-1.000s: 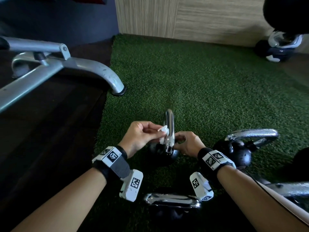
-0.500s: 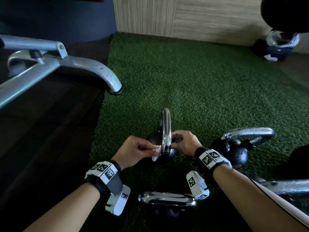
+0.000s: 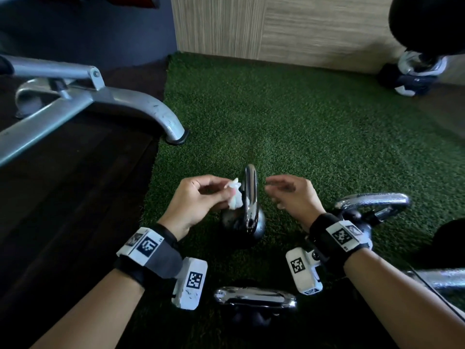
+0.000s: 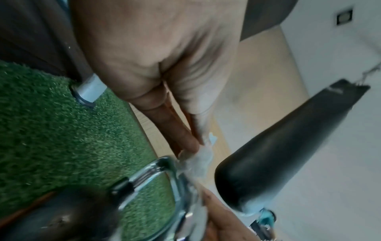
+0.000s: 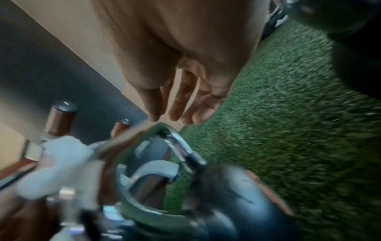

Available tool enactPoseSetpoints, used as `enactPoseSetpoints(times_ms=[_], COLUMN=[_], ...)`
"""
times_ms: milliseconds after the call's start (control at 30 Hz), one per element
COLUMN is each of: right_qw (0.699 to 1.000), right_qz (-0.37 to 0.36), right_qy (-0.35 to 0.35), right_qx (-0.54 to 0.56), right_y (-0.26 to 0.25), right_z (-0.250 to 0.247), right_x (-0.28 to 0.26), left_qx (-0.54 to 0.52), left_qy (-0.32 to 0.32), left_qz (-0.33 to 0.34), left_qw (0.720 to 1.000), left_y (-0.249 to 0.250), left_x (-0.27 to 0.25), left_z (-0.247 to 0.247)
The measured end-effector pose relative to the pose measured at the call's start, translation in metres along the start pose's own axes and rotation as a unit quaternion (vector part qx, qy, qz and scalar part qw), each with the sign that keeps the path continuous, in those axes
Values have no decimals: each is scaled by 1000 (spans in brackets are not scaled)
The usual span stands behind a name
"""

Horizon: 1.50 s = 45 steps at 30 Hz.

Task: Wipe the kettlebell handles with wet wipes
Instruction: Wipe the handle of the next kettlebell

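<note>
Both hands flank the upright handle [image 3: 250, 192]: left hand [image 3: 201, 197] pinching the wipe [image 3: 234, 197] against it, right hand [image 3: 292, 195] loose, empty, just beside.

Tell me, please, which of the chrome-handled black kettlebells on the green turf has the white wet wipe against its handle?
The middle kettlebell between both hands; the left hand presses the white wet wipe against its upright handle.

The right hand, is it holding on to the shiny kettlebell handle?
No, the right hand is beside the kettlebell handle with a gap between them, its fingers loose and holding nothing.
</note>
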State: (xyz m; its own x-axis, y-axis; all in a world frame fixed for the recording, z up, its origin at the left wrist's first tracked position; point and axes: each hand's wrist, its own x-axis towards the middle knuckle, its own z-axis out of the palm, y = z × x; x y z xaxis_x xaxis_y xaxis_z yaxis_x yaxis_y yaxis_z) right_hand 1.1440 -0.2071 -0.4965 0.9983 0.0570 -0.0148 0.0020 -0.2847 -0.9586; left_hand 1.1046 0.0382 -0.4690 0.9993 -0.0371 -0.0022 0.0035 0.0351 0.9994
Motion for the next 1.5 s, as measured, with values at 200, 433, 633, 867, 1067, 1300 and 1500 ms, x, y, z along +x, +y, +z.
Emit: enactPoseSetpoints(times_ms=[200, 433, 633, 867, 1067, 1300, 1500], right_qw=[987, 980, 988, 985, 982, 982, 987], right_qz=[-113, -191, -145, -14, 70, 113, 142], right_qy=[-106, -36, 38, 94, 71, 97, 77], right_qx=[41, -43, -33, 144, 162, 119, 5], right_y=[-71, -63, -49, -19, 12, 36, 47], right_z=[12, 19, 17, 4, 6, 12, 31], right_x=[-21, -17, -13, -3, 0, 12, 32], left_qx=[-143, -133, -81, 480, 536, 457, 472], left_qy=[6, -34, -79, -245, -103, -169, -209], left_qz=[-58, -99, -120, -37, 60, 96, 91], left_qw=[988, 986, 986, 841, 836, 868, 851], left_y=[33, 38, 28, -88, -95, -64, -71], left_x=[8, 5, 7, 10, 0, 9, 19], left_z=[14, 19, 5, 18, 50, 23, 13])
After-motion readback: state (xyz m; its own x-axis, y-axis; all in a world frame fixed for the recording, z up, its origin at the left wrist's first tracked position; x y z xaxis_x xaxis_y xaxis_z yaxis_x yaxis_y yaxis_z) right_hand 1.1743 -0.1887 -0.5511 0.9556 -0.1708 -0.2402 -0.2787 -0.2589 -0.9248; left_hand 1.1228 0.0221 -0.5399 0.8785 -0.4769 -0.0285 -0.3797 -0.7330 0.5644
